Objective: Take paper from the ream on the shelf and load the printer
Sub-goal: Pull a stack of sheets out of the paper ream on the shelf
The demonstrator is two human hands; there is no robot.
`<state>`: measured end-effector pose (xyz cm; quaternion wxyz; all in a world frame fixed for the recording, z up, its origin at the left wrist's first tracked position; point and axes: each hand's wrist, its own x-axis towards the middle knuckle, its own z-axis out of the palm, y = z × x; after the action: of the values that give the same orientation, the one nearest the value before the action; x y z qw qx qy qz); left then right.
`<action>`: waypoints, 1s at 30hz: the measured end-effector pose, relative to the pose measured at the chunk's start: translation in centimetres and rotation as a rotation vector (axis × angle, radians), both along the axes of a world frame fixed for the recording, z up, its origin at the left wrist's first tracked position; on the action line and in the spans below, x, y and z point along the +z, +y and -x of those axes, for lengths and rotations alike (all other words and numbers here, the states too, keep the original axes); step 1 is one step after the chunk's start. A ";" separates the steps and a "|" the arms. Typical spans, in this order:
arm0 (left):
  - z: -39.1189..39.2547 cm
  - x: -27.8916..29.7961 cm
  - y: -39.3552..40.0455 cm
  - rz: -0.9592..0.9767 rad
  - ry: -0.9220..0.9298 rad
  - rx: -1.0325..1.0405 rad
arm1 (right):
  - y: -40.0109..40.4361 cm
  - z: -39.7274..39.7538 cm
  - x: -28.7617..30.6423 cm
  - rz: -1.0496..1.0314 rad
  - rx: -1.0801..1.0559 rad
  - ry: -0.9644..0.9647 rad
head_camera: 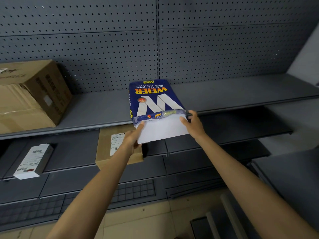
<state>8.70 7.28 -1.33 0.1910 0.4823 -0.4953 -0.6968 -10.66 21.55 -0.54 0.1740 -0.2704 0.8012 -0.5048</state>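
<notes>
A blue "WEIER copy paper" ream [153, 99] lies on the grey shelf [96, 111], its torn open end facing me. A stack of white paper [162, 128] sticks out of that end, past the shelf's front edge. My left hand [133, 135] grips the paper's left edge, thumb on top. My right hand [192, 124] holds its right edge near the wrapper's corner. No printer is in view.
A large cardboard box [29, 95] sits at the shelf's left end. On the lower shelf stand a brown carton [112, 147] with a label and a white-and-grey box [32, 161]. A grey pegboard wall [155, 40] backs the shelving. Dark shelf parts [224, 219] lie on the tiled floor.
</notes>
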 end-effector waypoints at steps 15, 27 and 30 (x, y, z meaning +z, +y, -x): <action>-0.1 -1.3 1.1 0.418 -0.239 -0.081 | 0.2 -1.4 -0.7 -0.168 -0.018 0.003; -3.7 -2.8 4.3 0.510 -0.328 -0.126 | 4.4 -5.8 -1.9 -0.165 -0.085 0.064; -4.9 -3.3 4.9 0.525 -0.320 -0.133 | 5.4 -7.2 -2.2 -0.169 -0.095 0.088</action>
<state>13.57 12.20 -4.62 0.1829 0.4864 -0.7126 -0.4713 -3.47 26.92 -2.71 0.1366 -0.2382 0.8597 -0.4307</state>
